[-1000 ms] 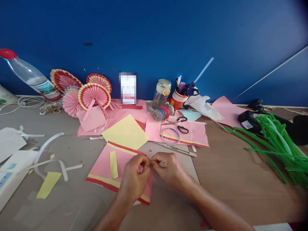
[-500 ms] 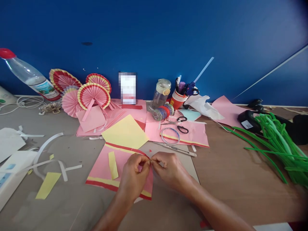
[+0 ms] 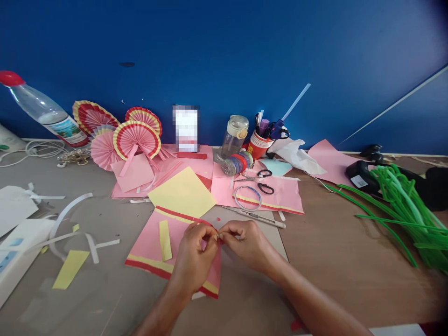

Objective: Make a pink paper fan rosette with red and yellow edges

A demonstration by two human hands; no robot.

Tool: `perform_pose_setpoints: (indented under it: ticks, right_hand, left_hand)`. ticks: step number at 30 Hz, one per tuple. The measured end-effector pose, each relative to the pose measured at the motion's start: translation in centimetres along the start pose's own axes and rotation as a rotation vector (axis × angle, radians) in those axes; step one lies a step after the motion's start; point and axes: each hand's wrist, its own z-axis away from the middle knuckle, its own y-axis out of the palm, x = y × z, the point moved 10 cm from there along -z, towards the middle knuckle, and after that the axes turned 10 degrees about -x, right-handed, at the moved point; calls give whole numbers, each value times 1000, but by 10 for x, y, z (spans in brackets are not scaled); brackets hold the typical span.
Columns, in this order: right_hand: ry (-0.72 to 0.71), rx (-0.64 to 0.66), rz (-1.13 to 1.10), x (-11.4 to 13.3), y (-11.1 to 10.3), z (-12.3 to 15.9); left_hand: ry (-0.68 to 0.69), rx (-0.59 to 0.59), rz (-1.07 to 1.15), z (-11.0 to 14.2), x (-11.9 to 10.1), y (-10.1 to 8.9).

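A pink paper sheet (image 3: 149, 245) with yellow and red bands along two opposite edges lies in front of me. My left hand (image 3: 199, 252) rests over its right part, thumb and forefinger pinched on the far right corner. Fingertip to fingertip with it, my right hand (image 3: 248, 245) is closed in a pinch at the same corner; the small bit between the fingers is mostly hidden. On the sheet, left of my hands, lies a narrow yellow paper strip (image 3: 164, 240). Just beyond is a yellow paper square (image 3: 182, 192).
Behind my hands are a craft knife (image 3: 259, 217), a tape roll (image 3: 248, 198), scissors (image 3: 265, 182) and a paper cup of tools (image 3: 259, 143). Pleated paper fans (image 3: 136, 140) stand back left. Green pipe cleaners (image 3: 402, 200) lie right, white strips (image 3: 68, 210) left.
The pink sheet's near right corner has shifted slightly down and left, and the sheet has turned a little. Both hands keep their pinch at the far right corner.
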Motion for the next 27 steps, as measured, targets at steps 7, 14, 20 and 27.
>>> perform_pose_setpoints:
  ticks: [7, 14, 20, 27]
  right_hand:
    - [26, 57, 64, -2, 0, -1]
    - [31, 63, 25, -1, 1, -1]
    - [91, 66, -50, -5, 1, -3]
    - [-13, 12, 21, 2, -2, 0]
  left_hand:
    - [235, -42, -135, 3, -19, -1]
    - [217, -21, -139, 5, -20, 1]
    - [163, -26, -109, 2, -16, -3]
    - [142, -51, -123, 2, -12, -3]
